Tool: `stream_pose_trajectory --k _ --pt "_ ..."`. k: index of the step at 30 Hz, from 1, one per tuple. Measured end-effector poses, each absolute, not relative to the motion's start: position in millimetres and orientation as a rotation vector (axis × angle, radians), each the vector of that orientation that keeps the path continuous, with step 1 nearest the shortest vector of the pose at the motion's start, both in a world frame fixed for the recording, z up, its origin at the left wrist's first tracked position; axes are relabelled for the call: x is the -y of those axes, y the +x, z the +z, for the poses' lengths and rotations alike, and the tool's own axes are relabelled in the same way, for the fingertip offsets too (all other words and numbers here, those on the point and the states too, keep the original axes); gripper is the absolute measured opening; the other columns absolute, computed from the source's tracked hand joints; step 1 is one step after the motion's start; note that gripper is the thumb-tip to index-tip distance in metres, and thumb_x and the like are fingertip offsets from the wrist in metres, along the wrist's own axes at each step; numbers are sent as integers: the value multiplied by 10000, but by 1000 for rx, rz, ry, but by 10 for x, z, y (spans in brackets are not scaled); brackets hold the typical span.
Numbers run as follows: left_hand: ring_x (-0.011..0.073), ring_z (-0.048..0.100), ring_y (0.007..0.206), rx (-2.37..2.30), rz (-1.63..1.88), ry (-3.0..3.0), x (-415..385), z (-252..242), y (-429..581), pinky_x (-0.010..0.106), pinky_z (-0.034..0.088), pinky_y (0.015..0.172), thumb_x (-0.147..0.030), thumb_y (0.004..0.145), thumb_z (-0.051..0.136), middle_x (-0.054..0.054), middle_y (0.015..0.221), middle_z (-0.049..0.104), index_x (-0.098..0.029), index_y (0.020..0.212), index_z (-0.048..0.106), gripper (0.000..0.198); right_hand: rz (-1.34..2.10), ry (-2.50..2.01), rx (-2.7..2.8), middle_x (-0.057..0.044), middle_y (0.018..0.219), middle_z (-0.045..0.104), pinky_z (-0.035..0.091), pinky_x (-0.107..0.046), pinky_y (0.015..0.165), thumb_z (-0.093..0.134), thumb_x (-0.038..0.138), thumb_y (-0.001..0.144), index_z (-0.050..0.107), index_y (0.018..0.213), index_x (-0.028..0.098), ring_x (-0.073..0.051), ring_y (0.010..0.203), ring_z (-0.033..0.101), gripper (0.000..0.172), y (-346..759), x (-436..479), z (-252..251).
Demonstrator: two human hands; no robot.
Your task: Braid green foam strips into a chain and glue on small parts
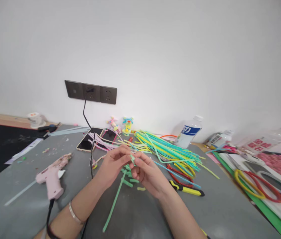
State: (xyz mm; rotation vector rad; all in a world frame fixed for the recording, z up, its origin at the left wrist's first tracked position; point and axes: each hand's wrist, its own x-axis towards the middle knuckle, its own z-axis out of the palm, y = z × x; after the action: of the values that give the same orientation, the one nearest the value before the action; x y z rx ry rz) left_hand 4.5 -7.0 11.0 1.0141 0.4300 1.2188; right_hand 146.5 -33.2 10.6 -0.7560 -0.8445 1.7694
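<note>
My left hand [117, 162] and my right hand [144, 169] meet above the middle of the grey table. Their fingertips pinch a small piece of green pipe cleaner [132, 159] between them; most of it is hidden by the fingers. Beneath the hands lie several short green pipe cleaner pieces [127, 182]. A longer green pipe cleaner [114, 202] stretches from there toward me. A short yellow piece [141, 189] rests under my right wrist. Just behind the hands spreads a large bundle of green, teal and yellow pipe cleaners [170, 149].
To the left lies a pink glue gun [52, 177] with a black cord. Right of my hands are a yellow-black utility knife [186, 189] and red-handled pliers [177, 174]. Farther back stand a phone [87, 142], two small figures [127, 126] and a bottle [188, 132]. Scissors [250, 184] lie far right.
</note>
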Motion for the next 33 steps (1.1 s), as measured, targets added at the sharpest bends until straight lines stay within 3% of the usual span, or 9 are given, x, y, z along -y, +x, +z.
stream_pose_trajectory --k 7,14,20,26,33 --pt "80 582 608 -649 1293 1258 -11 -8 -13 159 461 550 -218 763 752 -4 702 656 -183 803 753 53 1519 -764 860 22 629 664 459 -167 542 852 337 666 644 749 181 -73 547 579 273 1513 267 103" --pt "123 657 637 -717 1316 1332 10 66 -20 191 532 583 -179 693 779 13 720 702 -170 834 745 145 1166 -911 1150 15 662 634 499 -225 563 785 382 729 643 762 182 -111 569 602 247 1541 271 127" --pt "142 686 611 -745 1290 1333 -5 36 -24 186 532 533 -189 714 755 39 698 741 -160 793 751 84 920 -933 1310 -10 732 624 534 -241 579 718 346 791 646 770 188 -131 618 609 176 1529 301 144" --pt "129 677 554 -759 1321 1319 -16 61 -9 169 521 493 -168 698 761 17 622 738 -173 748 770 51 844 -891 1382 -15 764 627 556 -227 622 669 267 841 645 797 201 -139 703 630 83 1536 294 99" --pt "141 708 606 -786 1376 1307 39 51 5 194 583 585 -170 723 741 12 676 756 -181 766 770 53 847 -875 1370 -8 762 623 550 -217 610 655 248 846 632 801 209 -138 710 627 64 1524 300 106"
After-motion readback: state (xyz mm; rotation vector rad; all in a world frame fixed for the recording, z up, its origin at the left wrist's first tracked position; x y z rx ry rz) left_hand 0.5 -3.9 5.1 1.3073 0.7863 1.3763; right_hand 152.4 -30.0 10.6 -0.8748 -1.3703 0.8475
